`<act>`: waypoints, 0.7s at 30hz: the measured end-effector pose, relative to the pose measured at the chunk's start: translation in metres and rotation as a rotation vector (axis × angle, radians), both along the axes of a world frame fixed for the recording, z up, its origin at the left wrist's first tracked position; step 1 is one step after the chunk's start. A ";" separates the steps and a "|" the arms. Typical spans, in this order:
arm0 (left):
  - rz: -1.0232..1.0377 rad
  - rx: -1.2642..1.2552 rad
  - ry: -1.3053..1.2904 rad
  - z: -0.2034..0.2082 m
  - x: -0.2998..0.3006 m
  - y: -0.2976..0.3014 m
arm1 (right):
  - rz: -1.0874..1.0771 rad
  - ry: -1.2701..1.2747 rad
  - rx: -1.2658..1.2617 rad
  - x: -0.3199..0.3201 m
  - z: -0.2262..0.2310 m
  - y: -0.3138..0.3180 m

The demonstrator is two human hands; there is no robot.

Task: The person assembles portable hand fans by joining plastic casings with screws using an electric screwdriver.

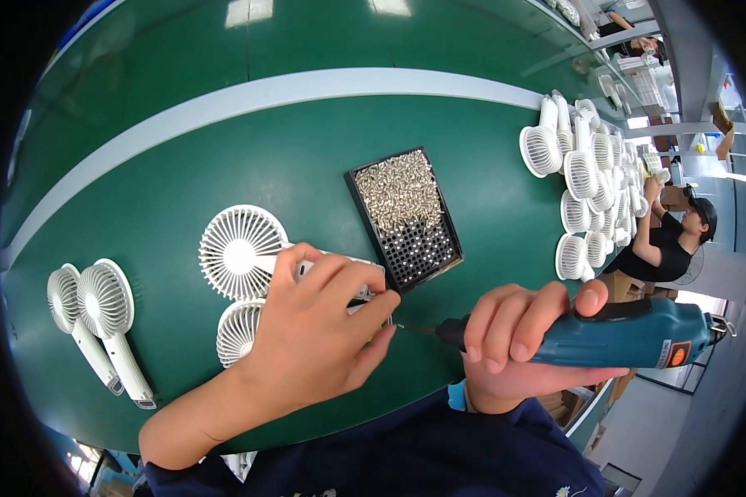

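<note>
A white handheld fan (234, 248) lies on the green table with its handle under my left hand (311, 319). My left fingers are closed round that handle, near its end. Beside it, closer to me, is a second white fan (239, 331), partly hidden by the hand. My right hand (514, 331) grips a teal electric screwdriver (605, 331), held level and pointing left. Its thin bit reaches close to my left fingertips, with what looks like a small screw at the tip. Just beyond lies a black tray (375, 234) of small silver screws, its near part showing rows of holes.
Two white fans (104, 302) rest on the table at the left. Many more white fans (582, 174) are crowded at the right. A pale raised strip (307, 87) runs along the table's far side. A person (675, 240) in black works beyond the fans.
</note>
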State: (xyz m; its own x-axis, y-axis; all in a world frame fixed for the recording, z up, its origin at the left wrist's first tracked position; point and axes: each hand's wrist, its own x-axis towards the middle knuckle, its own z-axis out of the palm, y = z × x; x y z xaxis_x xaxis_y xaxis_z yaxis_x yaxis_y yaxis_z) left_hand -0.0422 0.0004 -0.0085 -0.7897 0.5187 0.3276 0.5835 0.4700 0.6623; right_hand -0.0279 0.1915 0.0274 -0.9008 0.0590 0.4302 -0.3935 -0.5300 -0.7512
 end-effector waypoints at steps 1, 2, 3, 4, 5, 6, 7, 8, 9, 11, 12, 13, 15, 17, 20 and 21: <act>0.002 -0.005 0.011 0.000 0.000 -0.001 | -0.004 0.001 0.018 -0.004 0.003 -0.005; -0.007 -0.002 0.024 0.000 0.000 -0.002 | -0.007 0.003 0.035 -0.008 0.005 -0.010; -0.015 -0.002 0.033 -0.001 0.002 -0.001 | -0.003 0.011 0.027 -0.009 0.005 -0.012; 0.010 -0.017 0.064 -0.001 0.004 0.000 | 0.000 0.003 0.032 -0.010 0.005 -0.015; 0.017 -0.032 0.072 -0.004 0.006 0.001 | 0.005 -0.004 0.034 -0.011 0.006 -0.018; 0.000 -0.023 0.087 -0.005 0.009 0.000 | 0.023 0.008 0.012 -0.008 0.009 -0.020; -0.007 -0.035 0.109 -0.009 0.009 -0.005 | -0.022 -0.033 -0.072 -0.005 0.007 -0.023; 0.024 0.015 0.110 -0.010 0.013 0.000 | -0.061 -0.077 -0.159 -0.001 0.006 -0.023; 0.020 0.038 0.071 -0.011 0.012 0.002 | -0.064 -0.089 -0.145 0.000 0.004 -0.020; 0.014 0.041 0.072 -0.010 0.011 0.006 | -0.108 0.011 -0.049 -0.005 0.004 -0.019; 0.000 0.066 0.037 -0.009 0.010 0.011 | -0.146 -0.006 -0.074 -0.004 0.006 -0.011; -0.016 0.097 0.002 -0.008 0.010 0.012 | -0.187 -0.024 -0.094 -0.004 0.008 -0.008; -0.008 0.113 -0.002 -0.009 0.009 0.004 | -0.178 -0.062 -0.184 -0.005 0.007 -0.009; -0.035 0.184 -0.025 -0.010 0.006 0.009 | -0.207 -0.110 -0.221 -0.005 0.012 -0.004; -0.087 0.269 -0.055 -0.008 0.003 0.002 | -0.162 -0.130 -0.286 -0.010 0.017 -0.014; -0.082 0.277 -0.058 -0.009 0.001 -0.003 | -0.130 -0.062 -0.232 -0.017 0.017 -0.022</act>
State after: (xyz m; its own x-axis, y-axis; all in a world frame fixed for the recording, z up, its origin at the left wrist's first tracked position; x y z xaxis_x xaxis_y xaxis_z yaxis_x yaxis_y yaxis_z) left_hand -0.0413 -0.0027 -0.0175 -0.7701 0.4789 0.4213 0.5696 0.2192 0.7921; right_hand -0.0447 0.1699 0.0446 -0.9034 0.2665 0.3359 -0.4265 -0.6390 -0.6401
